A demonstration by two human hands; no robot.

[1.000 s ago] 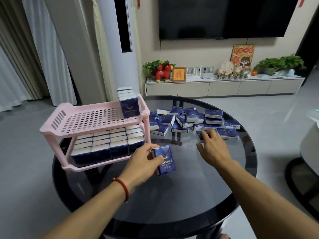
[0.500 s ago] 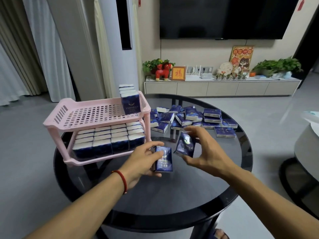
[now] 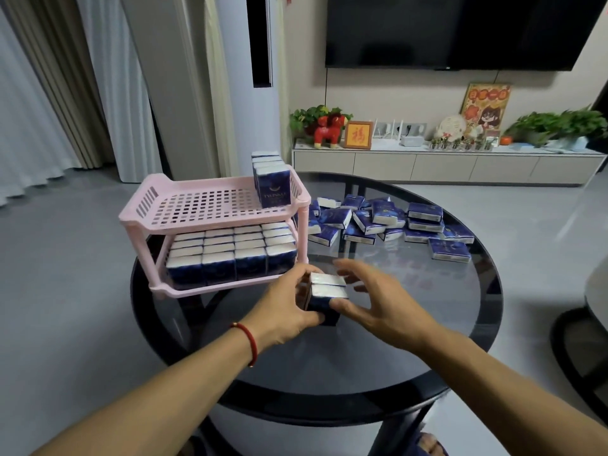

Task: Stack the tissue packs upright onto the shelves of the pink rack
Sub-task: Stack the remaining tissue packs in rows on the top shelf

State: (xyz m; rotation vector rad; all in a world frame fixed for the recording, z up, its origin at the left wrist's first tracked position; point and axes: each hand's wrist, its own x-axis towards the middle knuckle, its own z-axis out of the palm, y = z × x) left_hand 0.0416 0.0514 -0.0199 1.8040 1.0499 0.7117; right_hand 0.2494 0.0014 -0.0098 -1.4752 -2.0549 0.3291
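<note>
A pink two-shelf rack (image 3: 154,222) stands on the left of a round black glass table (image 3: 394,373). Its lower shelf is packed with upright blue-and-white tissue packs (image 3: 230,255). A short row of upright packs (image 3: 272,184) stands at the right end of the upper shelf. In front of the rack, two packs (image 3: 327,292) stand pressed together on the glass. My left hand (image 3: 286,311) grips them from the left. My right hand (image 3: 378,301) has its thumb on their front and its fingers curved behind them.
A heap of several loose tissue packs (image 3: 378,222) lies on the far side of the table, right of the rack. Most of the upper shelf (image 3: 204,202) is bare. A low TV cabinet (image 3: 444,166) runs along the back wall. Another round table's edge (image 3: 595,307) shows at right.
My right hand picked a pack from the heap and brought it against the pack in my left hand. Both packs now stand together between my hands.
</note>
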